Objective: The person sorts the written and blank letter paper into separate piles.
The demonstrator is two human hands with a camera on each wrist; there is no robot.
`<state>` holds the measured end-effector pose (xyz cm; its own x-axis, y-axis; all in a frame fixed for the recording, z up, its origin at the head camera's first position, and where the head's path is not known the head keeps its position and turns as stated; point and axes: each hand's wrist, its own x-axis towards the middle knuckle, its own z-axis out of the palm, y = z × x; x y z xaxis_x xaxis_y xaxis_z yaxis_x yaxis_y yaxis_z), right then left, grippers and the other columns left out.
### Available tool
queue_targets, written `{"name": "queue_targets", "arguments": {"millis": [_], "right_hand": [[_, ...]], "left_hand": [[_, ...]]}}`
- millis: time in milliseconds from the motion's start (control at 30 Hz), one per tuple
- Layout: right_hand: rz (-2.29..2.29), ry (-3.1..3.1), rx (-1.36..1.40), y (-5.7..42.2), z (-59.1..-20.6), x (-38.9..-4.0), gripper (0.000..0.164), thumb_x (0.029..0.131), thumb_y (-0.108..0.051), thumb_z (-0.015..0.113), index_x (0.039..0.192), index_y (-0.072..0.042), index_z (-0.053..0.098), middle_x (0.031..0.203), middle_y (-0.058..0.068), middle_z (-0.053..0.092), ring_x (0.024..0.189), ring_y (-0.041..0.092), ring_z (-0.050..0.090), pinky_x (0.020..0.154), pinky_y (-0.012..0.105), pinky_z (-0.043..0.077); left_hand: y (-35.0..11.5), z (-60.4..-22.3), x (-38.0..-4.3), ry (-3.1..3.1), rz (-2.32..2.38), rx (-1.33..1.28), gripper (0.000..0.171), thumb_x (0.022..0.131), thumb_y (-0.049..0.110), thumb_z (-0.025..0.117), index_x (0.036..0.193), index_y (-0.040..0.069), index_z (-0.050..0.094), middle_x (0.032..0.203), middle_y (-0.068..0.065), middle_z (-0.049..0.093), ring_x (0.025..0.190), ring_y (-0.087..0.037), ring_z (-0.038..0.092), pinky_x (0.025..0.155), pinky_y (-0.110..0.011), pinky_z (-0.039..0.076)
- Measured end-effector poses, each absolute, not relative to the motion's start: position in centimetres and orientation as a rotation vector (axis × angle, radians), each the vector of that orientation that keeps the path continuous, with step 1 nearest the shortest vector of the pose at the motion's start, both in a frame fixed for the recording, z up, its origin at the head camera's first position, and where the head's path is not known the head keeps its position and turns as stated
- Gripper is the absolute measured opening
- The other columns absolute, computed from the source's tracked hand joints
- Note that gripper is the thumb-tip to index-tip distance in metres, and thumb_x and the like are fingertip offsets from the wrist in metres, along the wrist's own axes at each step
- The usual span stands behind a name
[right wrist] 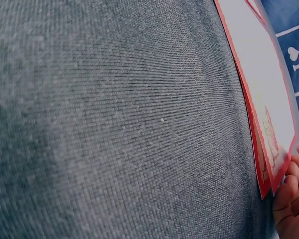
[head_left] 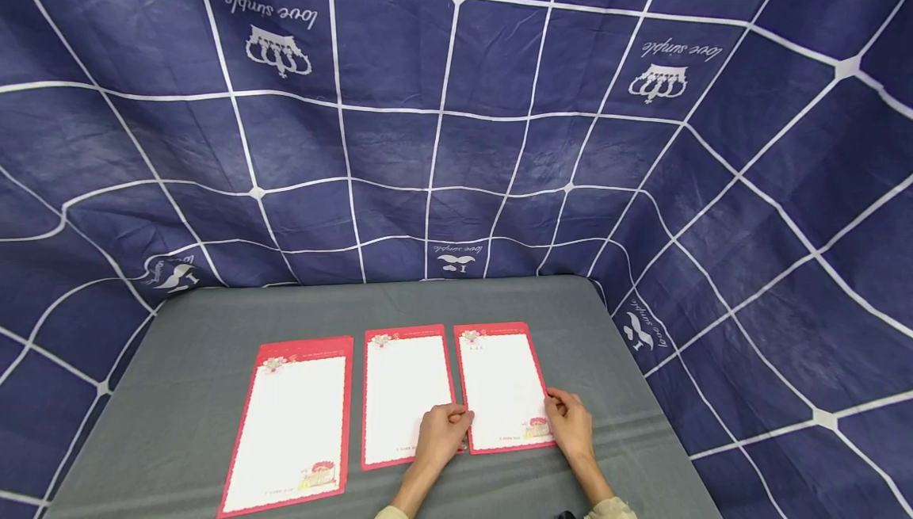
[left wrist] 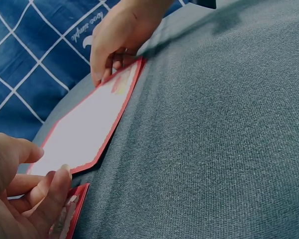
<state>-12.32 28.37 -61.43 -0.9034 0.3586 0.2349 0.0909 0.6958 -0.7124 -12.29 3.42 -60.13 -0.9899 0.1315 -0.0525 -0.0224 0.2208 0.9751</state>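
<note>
Sheet (head_left: pixel 502 384), rightmost of three on the table (head_left: pixel 606 345), lies in the head view between left hand (head_left: pixel 441 433) and right hand (head_left: pixel 573 425), seemingly for steadying; left wrist view: left hand curled at one edge, pinch uncertain; right wrist view: right hand pinching the opposite edge.

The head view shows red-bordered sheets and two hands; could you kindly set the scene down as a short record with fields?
Surface: grey table
Backdrop: dark blue cloth with white grid lines
Sheets in a row: left sheet, middle sheet, right sheet
At right sheet's left edge: left hand, overlapping the middle sheet's near corner; grip unclear
At right sheet's right edge: right hand, fingers pinching the edge
Layering: second sheet shows beneath the right sheet in the right wrist view
</note>
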Motion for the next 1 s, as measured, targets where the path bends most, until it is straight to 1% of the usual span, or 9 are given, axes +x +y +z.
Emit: {"name": "queue_targets", "arguments": {"millis": [167, 267, 367, 567, 733, 833, 1000], "right_hand": [[1.037, -2.590, -0.353, 28.2, -61.2, -12.3, 0.019, 0.090, -0.007, 0.066, 0.105, 0.000, 0.075, 0.083, 0.003, 0.062, 0.069, 0.010, 0.052, 0.062, 0.029, 0.043], [1.029, -2.611, -0.343, 28.2, -61.0, -12.3, 0.020, 0.090, -0.008, 0.066, 0.106, 0.001, 0.074, 0.084, 0.003, 0.062, 0.068, 0.010, 0.052, 0.061, 0.029, 0.043], [1.017, -2.627, -0.340, 28.2, -61.0, -12.4, 0.022, 0.090, -0.008, 0.066, 0.107, 0.002, 0.073, 0.084, 0.003, 0.062, 0.068, 0.010, 0.051, 0.061, 0.029, 0.043], [1.004, -2.640, -0.335, 28.2, -61.0, -12.4, 0.022, 0.090, -0.008, 0.066, 0.107, 0.003, 0.073, 0.086, 0.004, 0.062, 0.068, 0.011, 0.051, 0.061, 0.030, 0.042], [1.007, -2.631, -0.335, 28.2, -60.7, -12.3, 0.022, 0.090, -0.008, 0.065, 0.107, 0.004, 0.073, 0.085, 0.005, 0.062, 0.067, 0.011, 0.051, 0.060, 0.030, 0.042], [1.008, -2.616, -0.331, 28.2, -60.4, -12.3, 0.022, 0.089, -0.008, 0.066, 0.107, 0.003, 0.073, 0.084, 0.004, 0.062, 0.067, 0.011, 0.051, 0.060, 0.030, 0.043], [1.015, -2.602, -0.317, 27.9, -59.9, -12.5, 0.021, 0.092, -0.011, 0.067, 0.108, 0.000, 0.073, 0.085, 0.003, 0.062, 0.070, 0.011, 0.053, 0.064, 0.030, 0.045]], "left_hand": [[3.5, -60.0, -12.3, 2.386, 1.862, 0.119, 0.016, 0.092, 0.014, 0.069, 0.089, -0.001, 0.075, 0.059, -0.003, 0.063, 0.047, -0.017, 0.063, 0.040, -0.021, 0.048], [3.5, -59.9, -12.3, 2.391, 1.848, 0.115, 0.016, 0.091, 0.015, 0.069, 0.089, 0.000, 0.075, 0.058, -0.003, 0.062, 0.046, -0.016, 0.062, 0.040, -0.021, 0.047], [3.5, -59.9, -12.3, 2.384, 1.841, 0.105, 0.016, 0.091, 0.016, 0.069, 0.090, 0.000, 0.075, 0.059, -0.003, 0.063, 0.047, -0.016, 0.062, 0.040, -0.021, 0.047], [3.2, -59.7, -12.2, 2.394, 1.856, 0.130, 0.019, 0.091, 0.015, 0.069, 0.094, -0.003, 0.075, 0.063, -0.006, 0.067, 0.052, -0.018, 0.065, 0.043, -0.022, 0.045], [2.9, -59.6, -12.1, 2.405, 1.847, 0.124, 0.023, 0.092, 0.017, 0.069, 0.098, -0.005, 0.074, 0.067, -0.005, 0.068, 0.051, -0.010, 0.060, 0.044, -0.022, 0.045], [2.6, -59.5, -12.1, 2.439, 1.842, 0.139, 0.022, 0.092, 0.016, 0.069, 0.097, -0.005, 0.073, 0.070, -0.005, 0.068, 0.053, -0.006, 0.057, 0.048, -0.022, 0.047], [2.0, -59.6, -12.3, 2.492, 1.837, 0.177, 0.021, 0.092, 0.015, 0.069, 0.097, -0.004, 0.073, 0.078, -0.001, 0.070, 0.066, -0.005, 0.063, 0.061, -0.022, 0.052]]}}
